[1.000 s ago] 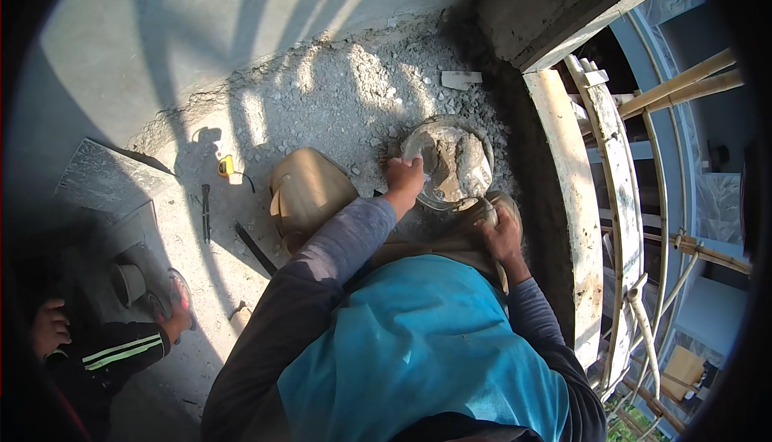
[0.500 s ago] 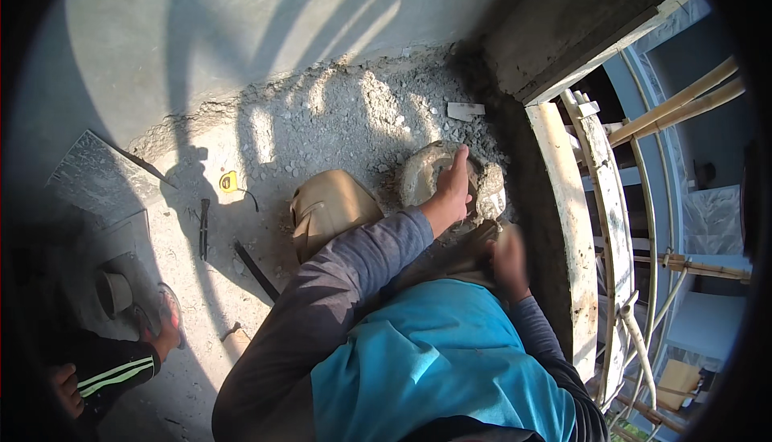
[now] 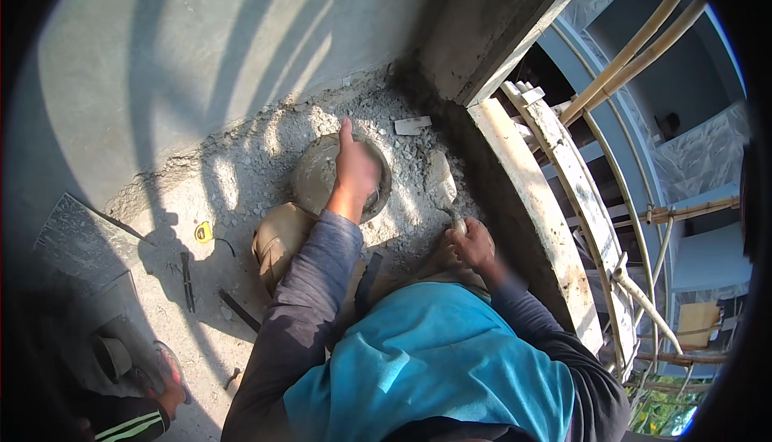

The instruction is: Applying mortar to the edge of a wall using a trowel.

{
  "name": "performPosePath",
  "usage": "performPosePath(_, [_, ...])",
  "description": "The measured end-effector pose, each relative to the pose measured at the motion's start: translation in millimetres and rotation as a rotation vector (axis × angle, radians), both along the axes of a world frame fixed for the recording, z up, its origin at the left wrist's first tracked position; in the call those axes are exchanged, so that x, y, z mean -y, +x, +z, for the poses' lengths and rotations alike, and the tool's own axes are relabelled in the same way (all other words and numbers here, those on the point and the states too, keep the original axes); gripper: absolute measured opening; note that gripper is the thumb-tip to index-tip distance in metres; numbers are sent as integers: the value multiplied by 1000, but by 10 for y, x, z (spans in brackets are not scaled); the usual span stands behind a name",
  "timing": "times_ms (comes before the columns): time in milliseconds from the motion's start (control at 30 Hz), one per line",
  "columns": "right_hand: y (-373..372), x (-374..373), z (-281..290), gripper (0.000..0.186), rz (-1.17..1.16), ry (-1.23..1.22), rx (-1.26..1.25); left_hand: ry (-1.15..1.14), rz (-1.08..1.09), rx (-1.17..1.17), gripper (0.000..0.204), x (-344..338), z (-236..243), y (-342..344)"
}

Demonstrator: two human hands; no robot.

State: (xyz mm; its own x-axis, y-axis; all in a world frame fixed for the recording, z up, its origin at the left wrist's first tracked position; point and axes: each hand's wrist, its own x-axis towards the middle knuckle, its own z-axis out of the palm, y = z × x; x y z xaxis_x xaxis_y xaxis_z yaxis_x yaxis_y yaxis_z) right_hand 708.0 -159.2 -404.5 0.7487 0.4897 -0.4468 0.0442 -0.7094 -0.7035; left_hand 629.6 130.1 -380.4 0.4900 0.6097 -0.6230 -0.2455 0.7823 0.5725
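1) So the thing to look at here is the gap between the trowel [image 3: 440, 180] and the round bowl [image 3: 314, 175]: trowel on the right, bowl on the left, a strip of rubble [image 3: 409, 218] between them, not touching

2) Right hand [image 3: 474, 243] is wrapped around the trowel's handle, pretty snug grip, and the blade looks pale, maybe with some mortar on it, hard to say

3) Long axis of the trowel runs up and away from the person, tip leaning a touch left, so it points more at the corner of the walls than at the bowl

4) Left hand [image 3: 359, 170] is right over the bowl with the thumb stretched out; it's blurry, so I can't tell if the fingers are closed on the rim or just resting there

5) Bowl sits on the rubbly ground just past the left knee [image 3: 276, 242], and the left hand is by far the nearer one

6) Imo the sideways offset matters most, since the blade points past the bowl's right side
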Motion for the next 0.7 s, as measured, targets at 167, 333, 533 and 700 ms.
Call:
performPosePath(167, [217, 17, -283, 29, 21, 21, 23, 10, 108, -150, 80, -373, -334, -90])
performPosePath(333, [594, -31, -470, 35, 140, -59, 275, -19, 209, -83, 81, -518, -477, -402])
performPosePath(533, [924, -341, -377, 51, 182, -190, 313, 225, 242, -396, 94, -477, -885, -1240])
performPosePath(700, [1052, -431, -413, 51, 156, -207, 329, 1235, 258, -779, 64, -106, -270, -1605])
